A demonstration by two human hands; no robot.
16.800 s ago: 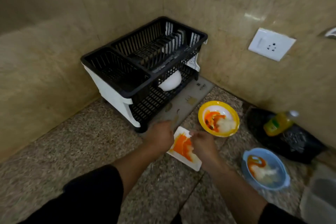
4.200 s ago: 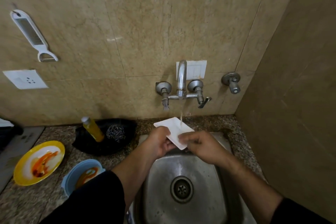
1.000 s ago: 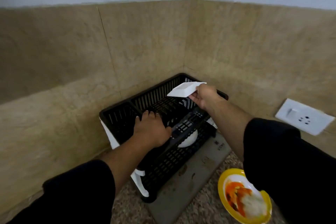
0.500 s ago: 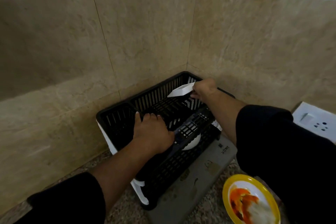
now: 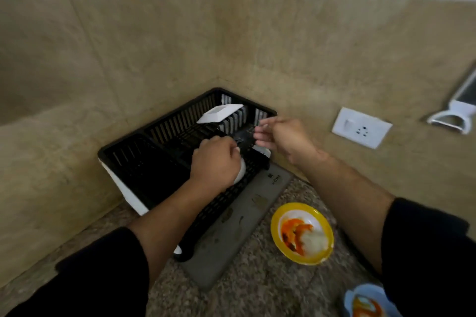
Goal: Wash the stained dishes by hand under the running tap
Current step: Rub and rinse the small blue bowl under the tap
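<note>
A clean white square plate (image 5: 219, 114) leans in the top tier of the black dish rack (image 5: 164, 147) in the counter corner. My right hand (image 5: 280, 136) hovers just right of the rack, fingers apart and holding nothing. My left hand (image 5: 215, 162) is curled over the rack's front rail; whether it grips the rail is unclear. Behind that hand, part of a white bowl (image 5: 240, 172) shows on the lower tier. A yellow plate (image 5: 302, 233) with orange stains and a white residue sits on the counter. A blue bowl (image 5: 365, 301) with orange stains shows at the bottom edge.
A grey drip tray (image 5: 231, 224) juts out from under the rack onto the speckled granite counter (image 5: 257, 288). A white wall socket (image 5: 361, 131) and a hanging white peeler (image 5: 456, 110) are on the tiled wall at right.
My right hand has let go of the white plate, which now rests in the rack's top tier, and has drawn back to the right. My left hand has shifted right along the rack.
</note>
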